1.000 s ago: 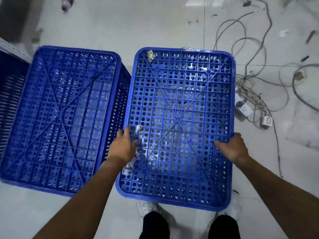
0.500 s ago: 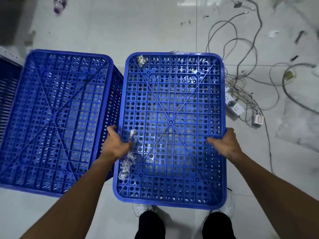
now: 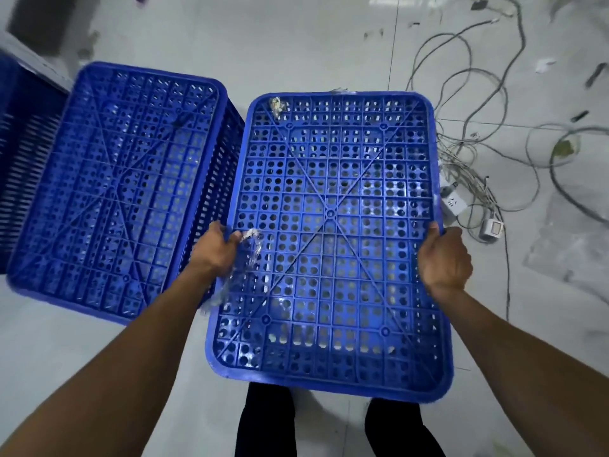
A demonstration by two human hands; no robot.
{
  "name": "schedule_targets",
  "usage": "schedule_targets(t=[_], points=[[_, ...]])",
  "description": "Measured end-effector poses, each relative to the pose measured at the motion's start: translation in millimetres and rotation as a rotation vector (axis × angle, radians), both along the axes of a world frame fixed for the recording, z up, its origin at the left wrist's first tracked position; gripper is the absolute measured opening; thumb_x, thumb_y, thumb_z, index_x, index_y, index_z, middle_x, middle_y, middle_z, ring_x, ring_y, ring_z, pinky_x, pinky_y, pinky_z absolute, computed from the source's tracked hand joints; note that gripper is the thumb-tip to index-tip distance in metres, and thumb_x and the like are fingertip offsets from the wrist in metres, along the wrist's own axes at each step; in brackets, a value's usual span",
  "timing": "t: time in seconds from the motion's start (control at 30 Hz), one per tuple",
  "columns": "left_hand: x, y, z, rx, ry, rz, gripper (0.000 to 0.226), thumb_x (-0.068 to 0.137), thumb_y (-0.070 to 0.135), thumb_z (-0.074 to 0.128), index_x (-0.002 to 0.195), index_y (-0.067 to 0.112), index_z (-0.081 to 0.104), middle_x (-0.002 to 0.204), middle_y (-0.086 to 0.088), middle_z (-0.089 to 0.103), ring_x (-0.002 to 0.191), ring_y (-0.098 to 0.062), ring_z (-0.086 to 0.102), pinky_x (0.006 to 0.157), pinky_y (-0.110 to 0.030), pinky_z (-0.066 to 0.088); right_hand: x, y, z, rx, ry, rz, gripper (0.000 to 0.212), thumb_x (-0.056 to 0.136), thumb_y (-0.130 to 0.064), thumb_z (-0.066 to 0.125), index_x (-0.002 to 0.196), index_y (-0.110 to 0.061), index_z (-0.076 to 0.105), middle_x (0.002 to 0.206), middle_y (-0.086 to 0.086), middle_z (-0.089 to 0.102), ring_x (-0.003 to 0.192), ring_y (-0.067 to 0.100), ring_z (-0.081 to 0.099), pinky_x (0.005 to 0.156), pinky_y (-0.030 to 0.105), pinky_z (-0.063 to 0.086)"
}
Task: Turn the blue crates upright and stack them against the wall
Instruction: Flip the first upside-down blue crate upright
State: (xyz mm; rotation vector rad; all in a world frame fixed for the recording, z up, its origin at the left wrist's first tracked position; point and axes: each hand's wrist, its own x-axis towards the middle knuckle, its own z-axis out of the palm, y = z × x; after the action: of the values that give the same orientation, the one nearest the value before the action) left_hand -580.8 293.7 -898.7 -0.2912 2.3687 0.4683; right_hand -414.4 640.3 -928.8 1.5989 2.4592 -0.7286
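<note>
An upside-down blue crate (image 3: pixel 333 239) with a perforated bottom faces me, held off the floor in front of my legs. My left hand (image 3: pixel 216 247) grips its left edge, with a strip of clear plastic tape hanging by the fingers. My right hand (image 3: pixel 445 258) grips its right edge. A second upside-down blue crate (image 3: pixel 115 189) rests on the floor to the left, close beside the held one. Part of a third blue crate (image 3: pixel 23 153) shows at the far left edge.
A tangle of grey cables (image 3: pixel 478 133) with a white power strip (image 3: pixel 456 201) and an adapter (image 3: pixel 492 229) lies on the white tiled floor to the right. Scraps of debris dot the floor at the top right. My dark trouser legs (image 3: pixel 263 423) stand below the crate.
Both hands have closed around the crate's side edges and lifted it towards me; it now covers my shoes. The left crate has stayed on the floor.
</note>
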Motion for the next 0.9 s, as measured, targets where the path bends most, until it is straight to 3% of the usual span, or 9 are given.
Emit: schedule_targets(t=[0.07, 0.33, 0.57, 0.9], points=[[15, -2, 11, -0.005, 0.020, 0.017, 0.054, 0.100, 0.046, 0.044, 0.138, 0.009, 0.037, 0.110, -0.018, 0.062, 0.092, -0.036, 0.062, 0.076, -0.046, 0.051, 11, -1, 8, -0.005, -0.005, 0.010, 0.049, 0.103, -0.047, 0.028, 0.109, -0.003, 0.050, 0.103, 0.022, 0.065, 0.094, 0.042, 0.062, 0.079, 0.045, 0.046], [66, -26, 23, -0.126, 0.042, -0.048, 0.054, 0.098, 0.053, 0.043, 0.135, 0.014, 0.041, 0.113, -0.018, 0.065, 0.096, -0.038, 0.064, 0.086, -0.048, 0.053, 47, -16, 39, -0.017, 0.005, 0.050, 0.047, 0.104, -0.045, 0.028, 0.108, -0.004, 0.050, 0.102, 0.020, 0.064, 0.093, 0.041, 0.061, 0.072, 0.039, 0.036], [124, -60, 16, -0.074, 0.038, -0.161, 0.043, 0.098, 0.048, 0.044, 0.121, 0.012, 0.047, 0.110, -0.020, 0.064, 0.099, -0.039, 0.061, 0.087, -0.047, 0.051, 122, -57, 37, 0.087, 0.020, -0.001, 0.050, 0.104, -0.046, 0.027, 0.111, -0.003, 0.050, 0.111, 0.023, 0.062, 0.099, 0.043, 0.059, 0.085, 0.047, 0.043], [194, -73, 11, -0.169, 0.132, -0.356, 0.040, 0.102, 0.040, 0.039, 0.117, 0.004, 0.048, 0.110, -0.025, 0.063, 0.103, -0.042, 0.060, 0.082, -0.043, 0.044, 219, -94, 20, 0.017, 0.001, -0.120, 0.052, 0.104, -0.046, 0.025, 0.114, -0.002, 0.051, 0.111, 0.020, 0.062, 0.099, 0.039, 0.059, 0.082, 0.045, 0.042]])
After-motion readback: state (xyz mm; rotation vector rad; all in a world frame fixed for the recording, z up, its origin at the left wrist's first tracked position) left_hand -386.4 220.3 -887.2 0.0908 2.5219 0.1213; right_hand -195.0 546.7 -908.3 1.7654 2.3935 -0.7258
